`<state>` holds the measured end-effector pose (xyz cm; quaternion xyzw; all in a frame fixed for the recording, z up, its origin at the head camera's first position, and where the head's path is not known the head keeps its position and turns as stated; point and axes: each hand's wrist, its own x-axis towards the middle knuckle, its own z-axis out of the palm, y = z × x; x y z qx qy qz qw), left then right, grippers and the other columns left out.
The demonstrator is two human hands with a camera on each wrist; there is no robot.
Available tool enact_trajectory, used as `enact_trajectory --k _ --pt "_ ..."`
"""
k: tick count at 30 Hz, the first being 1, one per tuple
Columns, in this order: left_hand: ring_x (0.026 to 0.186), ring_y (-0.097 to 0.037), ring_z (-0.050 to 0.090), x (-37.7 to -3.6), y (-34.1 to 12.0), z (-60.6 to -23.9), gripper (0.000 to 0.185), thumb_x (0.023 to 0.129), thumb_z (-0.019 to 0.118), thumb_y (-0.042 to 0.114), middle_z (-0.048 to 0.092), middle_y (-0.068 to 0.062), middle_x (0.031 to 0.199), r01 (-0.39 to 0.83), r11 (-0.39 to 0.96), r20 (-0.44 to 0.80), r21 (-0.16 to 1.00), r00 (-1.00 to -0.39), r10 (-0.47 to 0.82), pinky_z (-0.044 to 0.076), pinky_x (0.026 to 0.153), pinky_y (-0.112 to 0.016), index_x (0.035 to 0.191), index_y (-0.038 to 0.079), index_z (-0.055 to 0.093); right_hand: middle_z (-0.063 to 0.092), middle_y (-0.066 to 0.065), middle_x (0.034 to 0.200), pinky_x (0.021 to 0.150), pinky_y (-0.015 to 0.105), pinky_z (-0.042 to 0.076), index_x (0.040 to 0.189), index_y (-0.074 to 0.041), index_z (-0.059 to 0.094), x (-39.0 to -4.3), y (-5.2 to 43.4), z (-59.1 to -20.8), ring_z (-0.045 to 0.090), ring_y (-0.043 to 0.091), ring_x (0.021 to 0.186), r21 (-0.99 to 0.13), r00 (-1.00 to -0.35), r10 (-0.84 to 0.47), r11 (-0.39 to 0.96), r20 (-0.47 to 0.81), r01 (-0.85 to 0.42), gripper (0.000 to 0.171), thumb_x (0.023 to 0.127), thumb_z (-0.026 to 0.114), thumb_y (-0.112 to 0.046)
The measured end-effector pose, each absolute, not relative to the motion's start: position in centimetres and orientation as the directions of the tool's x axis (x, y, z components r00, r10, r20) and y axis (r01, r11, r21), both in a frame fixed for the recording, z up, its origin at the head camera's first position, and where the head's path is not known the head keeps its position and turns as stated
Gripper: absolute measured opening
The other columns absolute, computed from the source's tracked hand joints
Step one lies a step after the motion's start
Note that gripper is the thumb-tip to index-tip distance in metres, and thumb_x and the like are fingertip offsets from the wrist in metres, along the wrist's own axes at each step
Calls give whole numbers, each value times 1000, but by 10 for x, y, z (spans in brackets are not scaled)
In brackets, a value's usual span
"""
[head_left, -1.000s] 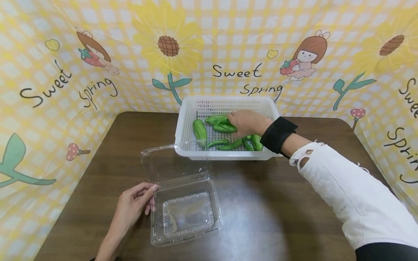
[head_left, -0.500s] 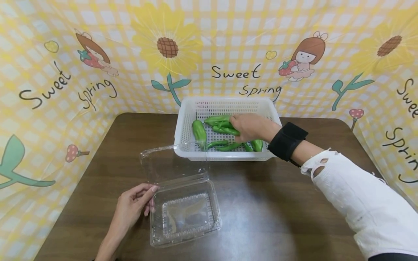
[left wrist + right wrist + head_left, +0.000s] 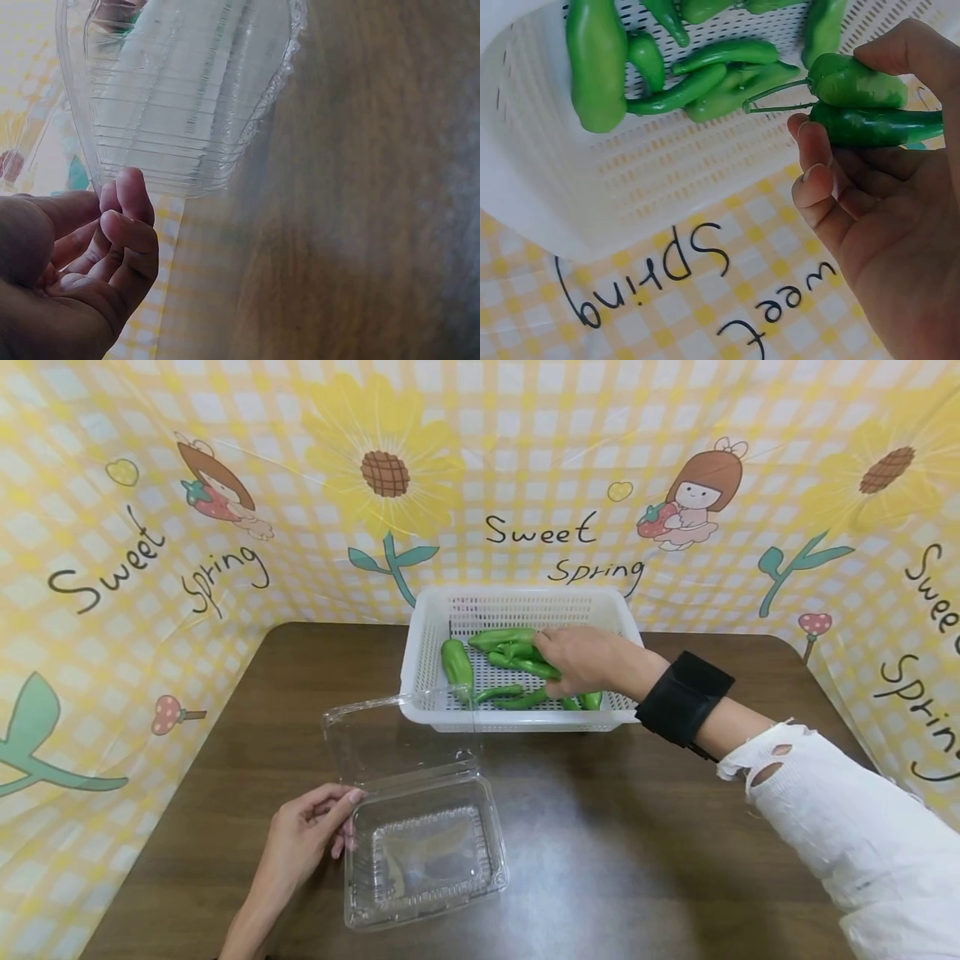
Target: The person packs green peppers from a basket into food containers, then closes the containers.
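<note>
My right hand (image 3: 581, 662) is inside the white basket (image 3: 420, 647) and grips two green peppers (image 3: 525, 662) between thumb and fingers. In the right wrist view these two peppers (image 3: 859, 82) lie in the hand (image 3: 840, 105), stems pointing left, above the basket wall (image 3: 630, 187). Several more peppers (image 3: 596, 60) lie on the basket floor. My left hand (image 3: 307, 835) rests at the left edge of an open clear clamshell box (image 3: 423, 856), fingers loosely curled and touching its rim. In the left wrist view the fingertips (image 3: 124, 217) sit just below the clear plastic (image 3: 180, 97).
The clamshell's lid (image 3: 397, 735) stands open toward the basket, almost touching its front rim. Both sit on a dark wooden table (image 3: 600, 860). A yellow checked printed sheet (image 3: 540, 485) walls the table at the back and both sides.
My right hand has drawn slightly right and toward me inside the basket with the peppers in its grip. The left hand and the clamshell have not moved.
</note>
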<state>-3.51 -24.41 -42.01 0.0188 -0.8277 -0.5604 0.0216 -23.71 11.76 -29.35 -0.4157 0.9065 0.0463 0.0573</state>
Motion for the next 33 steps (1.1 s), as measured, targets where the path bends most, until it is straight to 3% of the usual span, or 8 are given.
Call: enact_trajectory --k 20,33 --pt "47 -20 61 -36 -244 -420 22 99 63 22 64 -8 64 -25 374 -1 927 -998 -65 51 42 -32 105 3 70 54 7 97 68 33 44 121 -1 49 -201 121 -268 50 19 76 -7 -652 -750 657 -112 -754 51 88 71 -32" --pt "47 -21 61 -35 -245 -420 23 98 63 25 64 -9 63 -34 381 -7 924 -997 -73 51 42 -32 104 4 71 51 4 90 64 31 44 113 -2 52 -179 127 -265 47 17 73 -4 -622 -783 622 -30 -783 42 85 72 -26"
